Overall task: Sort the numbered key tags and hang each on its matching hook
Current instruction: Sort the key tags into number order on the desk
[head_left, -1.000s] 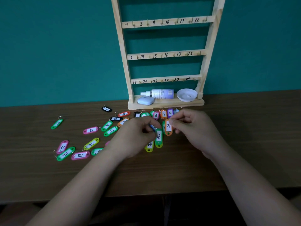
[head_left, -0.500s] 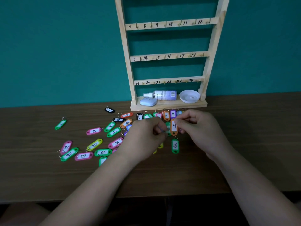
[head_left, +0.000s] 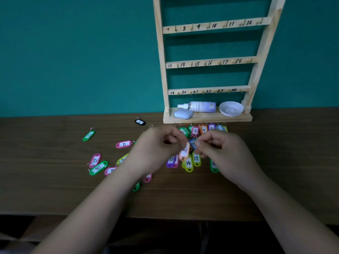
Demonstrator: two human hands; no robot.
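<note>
Between the two hands, over the table [head_left: 293, 162], an orange tag [head_left: 185, 152] is held up off the wood. It hangs tilted and blurred, so its number cannot be read. Its top end is pinched by the curled fingers of the left hand [head_left: 157, 149]. The right hand [head_left: 225, 154] is curled too, with its fingertips [head_left: 197, 143] just beside the tag's top and a blue tag [head_left: 192, 143]. What it pinches cannot be told.

The orange tag is judged to be light, stiff, smooth plastic, with a thin wire ring at the top like the others. It is best taken by its flat sides, so the ring is left free for a hook.

At 6 o'clock from it, tag 13 [head_left: 171, 159], tag 14 [head_left: 188, 163], tag 15 [head_left: 196, 158] and tag 16 [head_left: 213, 165] are laid in a row. At 12 o'clock, tag 3 [head_left: 195, 131] and tag 4 [head_left: 203, 130] are lined up below the wooden rack [head_left: 159, 70]. No tag is hung on the rows that are seen. At 9 o'clock, more tags are scattered, a pink tag [head_left: 123, 144] among them. A bottle [head_left: 201, 106] and a white dish [head_left: 231, 108] are kept on the rack's bottom shelf.
</note>
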